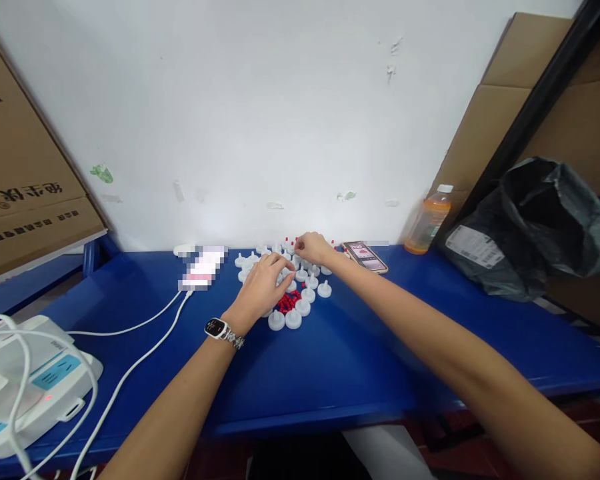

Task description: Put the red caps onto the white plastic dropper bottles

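Observation:
Many white round caps with thin spouts (293, 320) stand in a cluster on the blue table. Among them lies a pile of small red tips (287, 303). My left hand (265, 283), with a watch on its wrist, bends over the cluster. Its thumb and index finger curl around a white spout cap, partly hidden beneath them. Farther back, my right hand (314, 247) is closed in a pinch above the caps; whatever lies between its fingertips is too small to make out. A few red tips show near the wall around this hand.
A phone (365, 257) and an orange drink bottle (429, 220) stand right of the caps. At left are a charging device (203, 268), white cables and a power strip (35, 387). A black plastic bag (530, 227) and cardboard boxes (30, 153) flank the blue table (320, 380).

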Demonstrator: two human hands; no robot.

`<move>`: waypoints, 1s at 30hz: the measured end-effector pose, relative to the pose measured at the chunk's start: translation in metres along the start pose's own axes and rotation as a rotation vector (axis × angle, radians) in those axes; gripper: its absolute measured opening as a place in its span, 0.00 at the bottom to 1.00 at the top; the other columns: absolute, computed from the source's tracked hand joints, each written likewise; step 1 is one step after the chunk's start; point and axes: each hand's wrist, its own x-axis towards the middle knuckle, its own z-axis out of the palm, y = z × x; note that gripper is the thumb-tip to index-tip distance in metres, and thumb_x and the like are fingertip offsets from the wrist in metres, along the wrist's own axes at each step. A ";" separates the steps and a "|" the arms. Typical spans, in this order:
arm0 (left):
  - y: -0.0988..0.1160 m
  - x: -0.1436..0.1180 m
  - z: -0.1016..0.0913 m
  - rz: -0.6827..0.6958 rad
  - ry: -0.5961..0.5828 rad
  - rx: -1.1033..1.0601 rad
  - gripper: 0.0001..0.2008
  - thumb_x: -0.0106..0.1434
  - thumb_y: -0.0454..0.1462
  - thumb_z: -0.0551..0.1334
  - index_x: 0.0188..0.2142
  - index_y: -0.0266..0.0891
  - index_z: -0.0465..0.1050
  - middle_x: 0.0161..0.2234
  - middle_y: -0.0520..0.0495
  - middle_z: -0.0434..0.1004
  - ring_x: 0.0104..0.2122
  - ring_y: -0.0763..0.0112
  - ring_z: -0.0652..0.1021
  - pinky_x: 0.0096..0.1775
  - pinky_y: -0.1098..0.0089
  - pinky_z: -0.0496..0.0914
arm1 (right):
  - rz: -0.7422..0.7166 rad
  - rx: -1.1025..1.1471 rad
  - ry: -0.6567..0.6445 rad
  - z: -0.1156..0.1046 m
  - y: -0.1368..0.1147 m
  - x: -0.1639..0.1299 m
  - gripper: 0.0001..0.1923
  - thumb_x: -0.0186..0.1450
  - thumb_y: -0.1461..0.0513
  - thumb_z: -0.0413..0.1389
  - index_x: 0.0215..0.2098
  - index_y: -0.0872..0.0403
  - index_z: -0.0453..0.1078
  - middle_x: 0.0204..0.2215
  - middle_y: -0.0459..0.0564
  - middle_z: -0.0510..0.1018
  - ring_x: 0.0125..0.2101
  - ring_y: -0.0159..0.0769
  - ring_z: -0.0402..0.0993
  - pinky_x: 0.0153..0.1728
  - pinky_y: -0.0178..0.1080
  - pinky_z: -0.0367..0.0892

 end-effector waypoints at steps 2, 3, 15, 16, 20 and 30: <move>0.000 0.002 0.001 -0.003 -0.005 0.010 0.09 0.70 0.40 0.54 0.42 0.43 0.73 0.44 0.46 0.73 0.46 0.58 0.72 0.47 0.57 0.68 | 0.009 -0.012 0.006 -0.001 -0.001 0.005 0.08 0.62 0.61 0.57 0.37 0.53 0.78 0.36 0.51 0.83 0.39 0.40 0.76 0.43 0.37 0.63; 0.000 0.004 0.002 -0.007 -0.008 0.018 0.09 0.70 0.40 0.54 0.42 0.43 0.73 0.44 0.45 0.73 0.46 0.58 0.72 0.47 0.57 0.68 | 0.027 -0.020 0.019 -0.001 -0.001 0.008 0.11 0.63 0.59 0.56 0.40 0.53 0.77 0.38 0.52 0.83 0.40 0.40 0.76 0.44 0.38 0.63; -0.001 0.007 0.001 -0.045 0.078 0.036 0.11 0.70 0.41 0.55 0.49 0.43 0.68 0.47 0.44 0.71 0.49 0.57 0.73 0.50 0.55 0.69 | 0.063 0.071 0.146 -0.004 -0.012 0.008 0.10 0.65 0.59 0.53 0.35 0.53 0.75 0.36 0.51 0.82 0.40 0.39 0.74 0.48 0.42 0.59; 0.001 0.006 0.001 -0.039 0.111 0.021 0.13 0.70 0.41 0.55 0.52 0.43 0.66 0.49 0.43 0.69 0.50 0.57 0.73 0.50 0.55 0.70 | 0.057 0.166 0.184 -0.008 -0.013 -0.003 0.10 0.65 0.57 0.54 0.34 0.54 0.74 0.34 0.50 0.81 0.38 0.38 0.74 0.44 0.41 0.60; 0.012 0.001 0.002 -0.007 0.194 -0.019 0.21 0.69 0.40 0.57 0.60 0.43 0.58 0.55 0.40 0.64 0.52 0.57 0.72 0.51 0.56 0.71 | 0.064 0.723 0.225 -0.011 -0.019 -0.054 0.17 0.63 0.49 0.55 0.27 0.54 0.67 0.23 0.46 0.74 0.25 0.33 0.68 0.29 0.36 0.60; 0.023 -0.007 -0.014 0.209 0.145 -0.137 0.19 0.72 0.41 0.54 0.60 0.44 0.59 0.47 0.43 0.71 0.45 0.64 0.74 0.50 0.60 0.71 | 0.068 1.120 0.183 0.002 -0.039 -0.097 0.22 0.66 0.48 0.49 0.20 0.52 0.57 0.16 0.40 0.58 0.20 0.29 0.55 0.24 0.35 0.53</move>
